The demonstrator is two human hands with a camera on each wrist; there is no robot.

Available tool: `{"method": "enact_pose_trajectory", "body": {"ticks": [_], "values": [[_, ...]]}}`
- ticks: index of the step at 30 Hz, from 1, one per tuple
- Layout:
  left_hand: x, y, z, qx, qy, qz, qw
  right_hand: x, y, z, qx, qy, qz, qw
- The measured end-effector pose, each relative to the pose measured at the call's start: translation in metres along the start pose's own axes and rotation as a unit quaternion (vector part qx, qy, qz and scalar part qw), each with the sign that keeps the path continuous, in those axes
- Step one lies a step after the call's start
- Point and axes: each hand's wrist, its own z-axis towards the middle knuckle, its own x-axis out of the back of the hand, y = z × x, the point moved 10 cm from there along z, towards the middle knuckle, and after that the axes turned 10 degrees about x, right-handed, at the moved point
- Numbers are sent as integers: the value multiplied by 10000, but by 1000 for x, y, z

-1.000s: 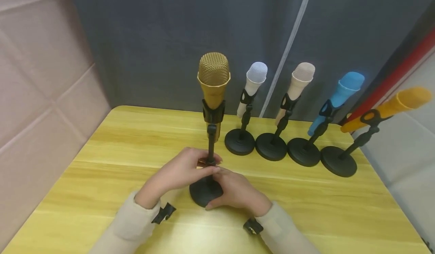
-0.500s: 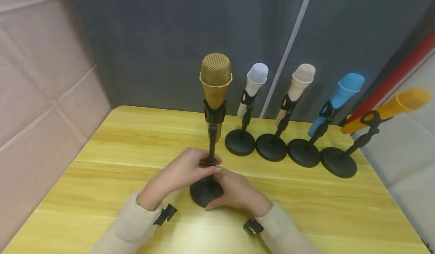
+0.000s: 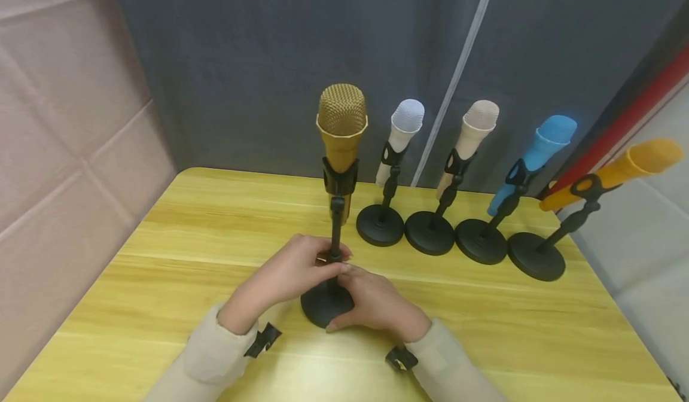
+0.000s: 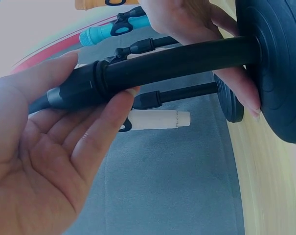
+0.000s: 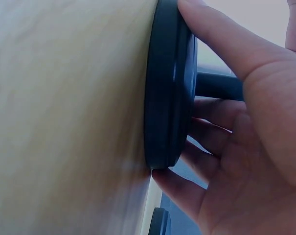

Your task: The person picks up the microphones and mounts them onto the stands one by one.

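Observation:
A gold microphone [image 3: 342, 115] stands upright in the clip of a black desk stand [image 3: 336, 225], near the table's middle. My left hand [image 3: 287, 273] holds the stand's pole from the left, its thumb in front and fingers behind. In the left wrist view, that thumb and the fingers pinch the wider black collar [image 4: 78, 87] on the pole. My right hand [image 3: 377, 303] grips the round base [image 3: 317, 307] at its right side. The right wrist view shows the thumb and fingers spread round the rim of the base [image 5: 170, 93], which is flat against the tabletop.
To the right, a row of black stands carries a white microphone [image 3: 407, 118], a beige one [image 3: 479, 118], a blue one [image 3: 554, 133] and an orange one [image 3: 646, 157]. A grey curtain [image 3: 258, 79] hangs behind the wooden table [image 3: 177, 258].
The gold microphone's head has shifted slightly to the right since a second ago, while the base has stayed in place. Both hands keep their hold.

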Motion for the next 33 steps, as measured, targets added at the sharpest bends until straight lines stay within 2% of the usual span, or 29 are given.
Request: {"method": "enact_pose_trajectory", "body": {"ticks": [21, 28, 33], "values": [[-1, 1, 0, 24, 55, 7, 10000, -1, 1, 0, -29, -39, -24, 10000], [-6, -3, 2, 130, -202, 204, 9995, 0, 1, 0, 0, -16, 9, 10000], [-6, -5, 1, 14, -484, 114, 9988, 0, 1, 1, 32, -14, 49, 10000]]}}
